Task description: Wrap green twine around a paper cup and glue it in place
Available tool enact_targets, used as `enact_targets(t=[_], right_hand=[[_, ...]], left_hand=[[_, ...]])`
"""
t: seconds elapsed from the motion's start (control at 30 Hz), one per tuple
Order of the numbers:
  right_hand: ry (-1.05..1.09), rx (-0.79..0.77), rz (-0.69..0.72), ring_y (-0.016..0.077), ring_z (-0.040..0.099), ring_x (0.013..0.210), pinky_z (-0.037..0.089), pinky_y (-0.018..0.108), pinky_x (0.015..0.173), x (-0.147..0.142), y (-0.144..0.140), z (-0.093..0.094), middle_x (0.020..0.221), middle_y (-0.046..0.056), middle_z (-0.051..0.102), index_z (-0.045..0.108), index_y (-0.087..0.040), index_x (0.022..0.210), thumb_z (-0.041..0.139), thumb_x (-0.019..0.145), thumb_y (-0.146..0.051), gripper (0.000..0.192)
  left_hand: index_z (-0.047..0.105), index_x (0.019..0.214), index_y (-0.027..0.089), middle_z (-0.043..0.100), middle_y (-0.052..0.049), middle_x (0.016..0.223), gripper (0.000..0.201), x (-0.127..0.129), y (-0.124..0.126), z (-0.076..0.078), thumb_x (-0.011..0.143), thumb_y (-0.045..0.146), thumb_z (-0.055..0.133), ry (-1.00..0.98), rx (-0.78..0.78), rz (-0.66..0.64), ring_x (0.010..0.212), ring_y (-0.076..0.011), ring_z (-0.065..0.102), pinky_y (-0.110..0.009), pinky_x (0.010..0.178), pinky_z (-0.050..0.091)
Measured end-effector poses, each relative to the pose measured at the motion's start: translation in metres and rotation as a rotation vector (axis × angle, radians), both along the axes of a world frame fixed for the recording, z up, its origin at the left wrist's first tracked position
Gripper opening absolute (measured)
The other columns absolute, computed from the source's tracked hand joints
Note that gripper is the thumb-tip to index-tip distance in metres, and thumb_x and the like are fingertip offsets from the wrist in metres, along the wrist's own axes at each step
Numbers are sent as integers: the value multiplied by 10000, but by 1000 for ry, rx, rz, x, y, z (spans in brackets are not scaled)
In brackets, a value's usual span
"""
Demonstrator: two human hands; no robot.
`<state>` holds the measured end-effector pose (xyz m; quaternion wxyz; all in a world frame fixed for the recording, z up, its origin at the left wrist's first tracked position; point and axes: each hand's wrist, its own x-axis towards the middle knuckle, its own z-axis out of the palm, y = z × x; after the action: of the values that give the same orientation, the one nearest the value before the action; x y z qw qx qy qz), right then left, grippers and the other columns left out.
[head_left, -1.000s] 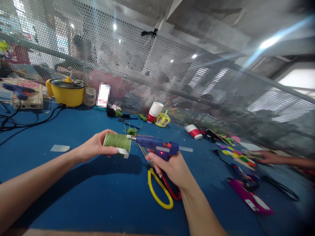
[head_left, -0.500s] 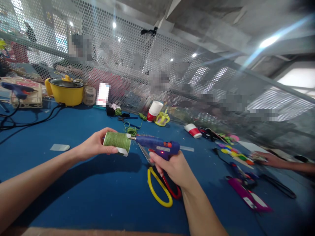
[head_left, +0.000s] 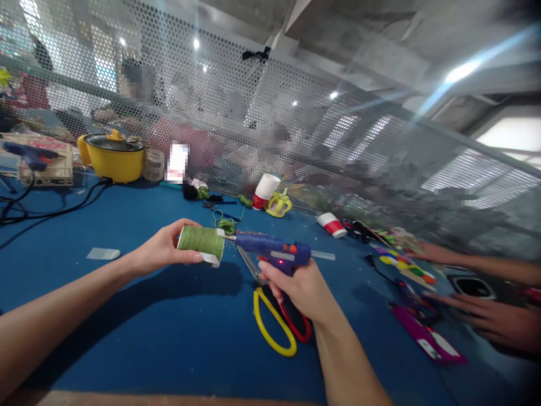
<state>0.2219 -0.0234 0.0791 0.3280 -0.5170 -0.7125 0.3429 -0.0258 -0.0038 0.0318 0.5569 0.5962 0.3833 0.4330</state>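
A blue table (head_left: 127,316) carries the lot. Yellow-and-red scissors (head_left: 276,324) lie flat near its middle. Far left, a yellow pot (head_left: 112,158) stands with a black cable (head_left: 51,211) trailing across the surface, a small pale card (head_left: 102,254) lying nearer. Further back, one red-and-white paper cup (head_left: 265,192) stands tilted, another paper cup (head_left: 332,225) lies on its side. A magenta tool (head_left: 426,338) lies at right.

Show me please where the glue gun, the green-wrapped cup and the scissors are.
glue gun (head_left: 270,249), head view, on its blue barrel.
green-wrapped cup (head_left: 201,240), head view, on the green winding.
scissors (head_left: 273,327), head view, on the yellow handle loop.
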Motion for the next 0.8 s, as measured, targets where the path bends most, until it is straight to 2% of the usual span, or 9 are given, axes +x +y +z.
enact_targets(t=[0.17,0.4,0.57,0.8], right_hand=[[19,5,11,96,473,365,427,224,422,1,0,-1,365,-47,458,518,-168,570,582,733,-396,288],[4,-30,12,95,469,365,423,231,420,-2,0,-1,377,-35,474,530,-169,557,581,729,-385,280],[30,-16,11,100,481,378,437,235,435,0,1,-1,368,-41,458,502,-175,541,593,726,-391,299],[186,-46,54,59,381,304,331,207,341,2,3,-3,389,-57,472,607,-125,796,584,743,-369,251]], left_hand=[[456,1019,177,587,28,752,501,0,1,-1,603,272,719,10,9,6,624,-117,551,-242,578,435],[465,1013,192,622,-7,865,487,0,2,-6,612,272,729,24,70,5,794,-172,590,-306,722,463],[469,999,189,620,-3,834,490,-1,1,-4,593,262,734,3,42,22,754,-164,587,-287,681,457],[452,1009,182,580,23,756,503,-1,1,-3,599,289,723,-47,-3,32,624,-119,543,-251,579,438]])
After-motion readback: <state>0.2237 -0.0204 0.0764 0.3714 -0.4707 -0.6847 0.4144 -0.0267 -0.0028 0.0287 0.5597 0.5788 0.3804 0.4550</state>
